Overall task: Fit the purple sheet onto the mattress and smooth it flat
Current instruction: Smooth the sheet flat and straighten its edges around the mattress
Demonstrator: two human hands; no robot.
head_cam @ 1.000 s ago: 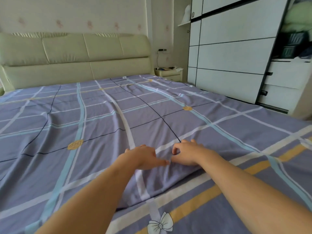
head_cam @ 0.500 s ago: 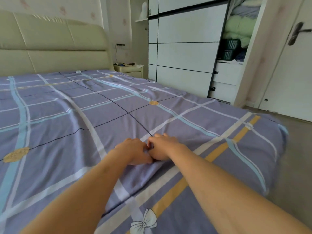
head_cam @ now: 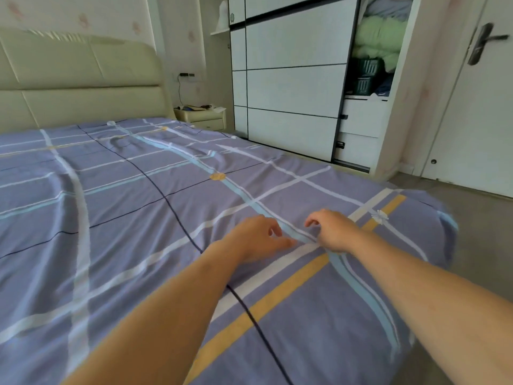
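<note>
Since half a second ago your hands have come apart: they were touching knuckle to knuckle, and now a light blue stripe of the sheet shows between them, while your view has swung further right, bringing more of the door (head_cam: 472,101) and the floor (head_cam: 483,245) into sight. The purple sheet (head_cam: 144,207) covers the whole mattress, wrapped over the far right corner, with shallow wrinkles near the cream padded headboard (head_cam: 80,87). Beyond the bed stand a small nightstand (head_cam: 202,118) and a white wardrobe (head_cam: 288,87) whose open section holds green bedding. Both your bare forearms reach forward over the sheet toward that corner. Your left hand (head_cam: 255,240) lies palm down on the fabric, fingers loosely curled and not gripping anything you can make out. Your right hand (head_cam: 333,230) rests just beside it, fingers bent downward onto the sheet; whether they pinch a fold cannot be told.
</note>
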